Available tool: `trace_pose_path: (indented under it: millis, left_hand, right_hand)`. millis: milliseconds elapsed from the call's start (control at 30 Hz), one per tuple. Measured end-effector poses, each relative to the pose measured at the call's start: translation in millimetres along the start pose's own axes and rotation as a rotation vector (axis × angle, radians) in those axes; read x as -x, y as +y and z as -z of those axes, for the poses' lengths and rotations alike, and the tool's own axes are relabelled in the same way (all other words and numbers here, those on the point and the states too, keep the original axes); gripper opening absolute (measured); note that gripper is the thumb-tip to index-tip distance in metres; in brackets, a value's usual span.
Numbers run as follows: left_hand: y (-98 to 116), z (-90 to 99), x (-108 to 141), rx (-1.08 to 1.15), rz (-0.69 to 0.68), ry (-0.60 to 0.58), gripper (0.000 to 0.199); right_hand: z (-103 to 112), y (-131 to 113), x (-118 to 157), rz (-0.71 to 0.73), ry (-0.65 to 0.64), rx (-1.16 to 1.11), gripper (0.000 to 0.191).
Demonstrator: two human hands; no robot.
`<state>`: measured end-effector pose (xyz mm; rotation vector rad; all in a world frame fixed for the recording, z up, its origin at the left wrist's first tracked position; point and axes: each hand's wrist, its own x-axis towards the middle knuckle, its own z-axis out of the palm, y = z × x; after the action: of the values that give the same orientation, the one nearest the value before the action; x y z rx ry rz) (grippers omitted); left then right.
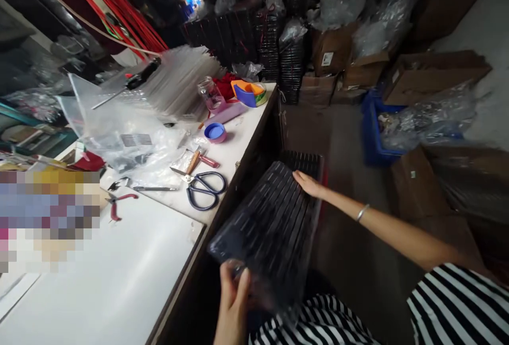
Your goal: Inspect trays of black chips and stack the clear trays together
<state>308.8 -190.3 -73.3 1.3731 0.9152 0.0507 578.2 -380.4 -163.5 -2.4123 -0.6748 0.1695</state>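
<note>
A black slotted plastic tray (264,218) is held tilted beside the table edge, over the lap. At its near end my left hand (234,292) grips the edge, thumb and fingers closed on it. My right hand (308,183), with a bangle on the wrist, is closed on the far right side of the same tray. Beyond that hand, another dark ribbed tray (304,160) shows lower down, partly covered by the held one. The tray is somewhat blurred, and its contents, if any, cannot be made out.
On the white table (131,276) lie scissors (204,188), red-handled pliers (117,202), a blue-and-pink round container (215,132), a tape dispenser (249,93) and clear plastic bags (139,138). A blue crate (369,133) and cardboard boxes (433,72) line the right. Stacked black trays (290,69) stand behind.
</note>
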Motion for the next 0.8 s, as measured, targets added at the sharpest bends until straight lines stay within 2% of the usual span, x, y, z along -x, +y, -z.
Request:
trace_pose_path:
  millis: [100, 167, 267, 333, 433, 567, 667, 800]
  left_hand:
    - [-32, -62.1, -43, 0.173, 0.177, -0.166, 0.052]
    - [-51, -95.7, -73, 0.236, 0.242, -0.219, 0.052]
    - [-72, -135.2, -110, 0.258, 0.299, -0.215, 0.047]
    - [-83, -151.3, -127, 0.255, 0.333, -0.193, 0.04]
    - [-91, -158.8, -141, 0.245, 0.373, -0.186, 0.027]
    - [-91, -150.8, -149, 0.258, 0.397, -0.202, 0.014]
    - [-87, -141.0, -158, 0.279, 0.357, -0.15, 0.019]
    - [-83, -128.9, -175, 0.296, 0.24, -0.077, 0.041]
  right_hand:
    - [31, 48, -47, -0.092, -0.073, 0.086, 0.031]
    - [43, 70, -77, -0.135, -0.12, 0.149, 0.032]
    - [42, 95, -111, -0.197, -0.157, 0.247, 0.031]
    - [32, 108, -122, -0.236, -0.148, 0.309, 0.032]
    - [18, 125, -125, -0.272, -0.12, 0.381, 0.036]
    - [12, 139, -124, -0.26, -0.139, 0.422, 0.035]
    - [13, 144, -126, -0.239, -0.181, 0.427, 0.036]
    - [13, 148, -132, -0.231, -0.262, 0.418, 0.034]
